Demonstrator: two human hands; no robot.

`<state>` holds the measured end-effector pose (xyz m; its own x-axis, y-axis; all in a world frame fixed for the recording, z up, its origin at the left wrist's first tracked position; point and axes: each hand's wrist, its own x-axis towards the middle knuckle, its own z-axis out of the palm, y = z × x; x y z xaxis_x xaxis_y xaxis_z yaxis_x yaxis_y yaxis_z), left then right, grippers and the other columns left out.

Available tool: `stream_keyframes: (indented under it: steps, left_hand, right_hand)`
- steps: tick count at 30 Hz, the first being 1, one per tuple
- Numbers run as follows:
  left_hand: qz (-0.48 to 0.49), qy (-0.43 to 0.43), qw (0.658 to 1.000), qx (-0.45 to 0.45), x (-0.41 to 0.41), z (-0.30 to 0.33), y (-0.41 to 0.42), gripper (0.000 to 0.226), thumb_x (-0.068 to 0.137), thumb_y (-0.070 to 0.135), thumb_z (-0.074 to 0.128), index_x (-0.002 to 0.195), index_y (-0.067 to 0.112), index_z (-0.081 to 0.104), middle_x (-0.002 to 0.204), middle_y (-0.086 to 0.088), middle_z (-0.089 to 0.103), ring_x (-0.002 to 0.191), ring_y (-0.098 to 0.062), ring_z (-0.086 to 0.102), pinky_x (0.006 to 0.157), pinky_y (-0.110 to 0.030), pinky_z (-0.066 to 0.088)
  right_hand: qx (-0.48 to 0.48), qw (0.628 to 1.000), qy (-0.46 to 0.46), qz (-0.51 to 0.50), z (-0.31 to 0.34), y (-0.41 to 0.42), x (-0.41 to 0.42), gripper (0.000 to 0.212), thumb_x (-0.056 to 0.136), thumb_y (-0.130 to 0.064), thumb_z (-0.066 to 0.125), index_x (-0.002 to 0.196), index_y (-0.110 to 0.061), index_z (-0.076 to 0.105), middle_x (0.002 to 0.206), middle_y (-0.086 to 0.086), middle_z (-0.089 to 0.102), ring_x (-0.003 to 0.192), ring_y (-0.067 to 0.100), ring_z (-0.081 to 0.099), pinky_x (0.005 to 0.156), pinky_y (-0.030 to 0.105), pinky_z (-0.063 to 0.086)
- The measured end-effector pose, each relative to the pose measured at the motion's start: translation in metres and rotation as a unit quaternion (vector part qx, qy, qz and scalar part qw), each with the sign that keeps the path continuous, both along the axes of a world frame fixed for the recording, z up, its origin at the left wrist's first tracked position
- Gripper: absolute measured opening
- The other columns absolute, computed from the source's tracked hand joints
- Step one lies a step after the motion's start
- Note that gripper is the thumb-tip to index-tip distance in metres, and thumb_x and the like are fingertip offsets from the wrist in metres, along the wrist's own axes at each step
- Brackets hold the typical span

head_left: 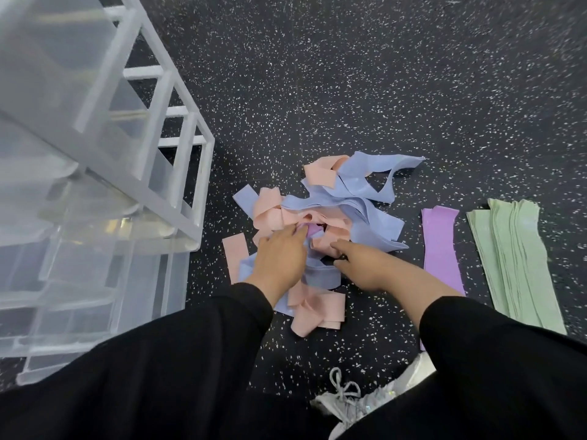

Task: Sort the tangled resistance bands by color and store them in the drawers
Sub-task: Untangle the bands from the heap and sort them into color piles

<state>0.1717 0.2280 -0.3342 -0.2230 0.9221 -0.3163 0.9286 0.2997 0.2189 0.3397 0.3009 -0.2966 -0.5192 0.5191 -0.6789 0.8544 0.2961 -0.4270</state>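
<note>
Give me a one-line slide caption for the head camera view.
Both hands, left and right, dig into a tangled pink-and-blue band pile; purple and green bands lie sorted alongside.

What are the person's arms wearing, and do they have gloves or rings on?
Both arms wear long, loose black sleeves that stop at the wrists. The left hand and right hand are bare: no gloves, and no rings or watch that I can see.
</note>
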Motion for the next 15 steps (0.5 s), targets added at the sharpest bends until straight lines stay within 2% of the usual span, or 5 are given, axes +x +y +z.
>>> stream_keyframes:
  steps: [4, 7, 9, 11, 15]
  left_hand:
    - [0.005, 0.017, 0.999, 0.037, -0.005, 0.000, 0.015, 0.026, 0.099, 0.013, 0.047, 0.118, 0.017, 0.064, 0.112, -0.006, 0.065, 0.107, -0.033, 0.061, 0.083, -0.039, 0.042]
    - [0.088, -0.031, 0.989, 0.112, -0.009, 0.007, 0.020, 0.024, 0.092, 0.004, 0.053, 0.097, 0.013, 0.074, 0.096, -0.009, 0.072, 0.095, -0.032, 0.064, 0.079, -0.034, 0.041]
    - [0.181, -0.125, 0.963, 0.158, -0.011, 0.017, 0.020, 0.027, 0.095, 0.006, 0.054, 0.109, 0.016, 0.075, 0.102, -0.008, 0.072, 0.094, -0.028, 0.063, 0.079, -0.031, 0.042]
    - [0.242, -0.209, 0.931, 0.178, -0.009, 0.032, 0.015, 0.026, 0.101, 0.011, 0.054, 0.120, 0.021, 0.068, 0.103, -0.002, 0.070, 0.089, -0.023, 0.062, 0.079, -0.032, 0.047]
    - [0.275, -0.285, 0.896, 0.204, -0.010, 0.060, 0.001, 0.028, 0.103, 0.018, 0.058, 0.129, 0.024, 0.066, 0.102, 0.006, 0.068, 0.086, -0.016, 0.062, 0.082, -0.022, 0.050]
  right_hand:
    - [0.001, 1.000, 0.000, -0.005, -0.002, 0.001, 0.002, 0.040, 0.106, -0.027, 0.042, 0.145, -0.017, 0.043, 0.141, 0.013, 0.054, 0.123, 0.033, 0.054, 0.100, 0.036, 0.043]
    - [0.007, 1.000, 0.029, -0.005, 0.004, 0.001, 0.000, 0.022, 0.108, -0.029, 0.037, 0.122, -0.030, 0.054, 0.114, 0.002, 0.063, 0.102, 0.028, 0.055, 0.075, 0.030, 0.039]
    - [0.024, 0.998, 0.060, -0.022, 0.015, 0.003, -0.003, 0.025, 0.107, -0.035, 0.040, 0.129, -0.035, 0.053, 0.107, -0.003, 0.058, 0.097, 0.025, 0.053, 0.072, 0.030, 0.037]
    - [0.059, 0.988, 0.108, -0.088, 0.022, 0.006, -0.007, 0.037, 0.102, -0.036, 0.049, 0.138, -0.026, 0.052, 0.114, 0.004, 0.062, 0.091, 0.023, 0.053, 0.074, 0.032, 0.040]
    - [0.077, 0.967, 0.185, -0.154, 0.028, 0.005, -0.013, 0.039, 0.096, -0.034, 0.057, 0.136, -0.031, 0.057, 0.104, -0.003, 0.066, 0.088, 0.016, 0.061, 0.079, 0.031, 0.049]
